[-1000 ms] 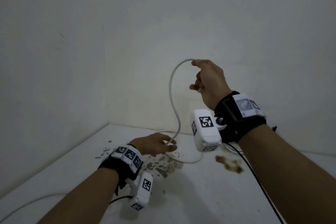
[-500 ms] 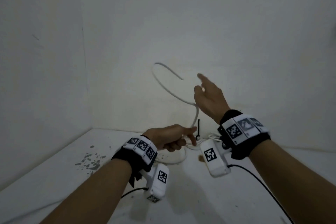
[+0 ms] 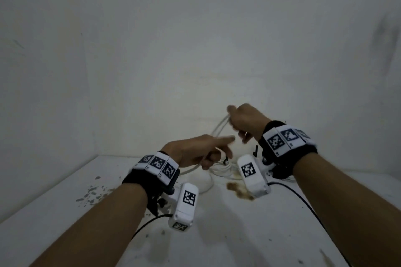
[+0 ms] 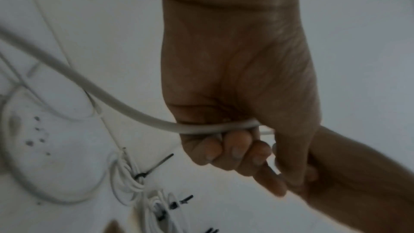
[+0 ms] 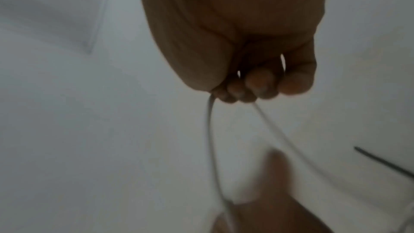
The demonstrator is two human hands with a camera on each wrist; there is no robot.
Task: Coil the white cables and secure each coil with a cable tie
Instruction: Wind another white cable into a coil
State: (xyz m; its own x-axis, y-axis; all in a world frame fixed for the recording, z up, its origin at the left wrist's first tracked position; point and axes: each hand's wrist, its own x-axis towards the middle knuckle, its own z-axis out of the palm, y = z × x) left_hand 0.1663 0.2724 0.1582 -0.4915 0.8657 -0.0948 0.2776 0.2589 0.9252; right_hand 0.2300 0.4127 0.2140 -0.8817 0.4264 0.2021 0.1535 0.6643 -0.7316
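L hand (image 4: 237, 98) curls fingers round smooth round white cable (image 4: 125, 107); R hand (image 3: 245, 121) pinches its thin loop above. Tied coils (image 4: 130, 176) w/ black ties lie on stained white table (image 3: 217, 234).

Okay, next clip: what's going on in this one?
A person is winding a white cable into loops above a white table. The right hand holds the loop's top, two strands hanging from its grip. The left hand, lower, has its fingers curled round the cable, forefinger pointing out. Behind them on the table lie already coiled cables bound with black cable ties. This coil has no tie yet.
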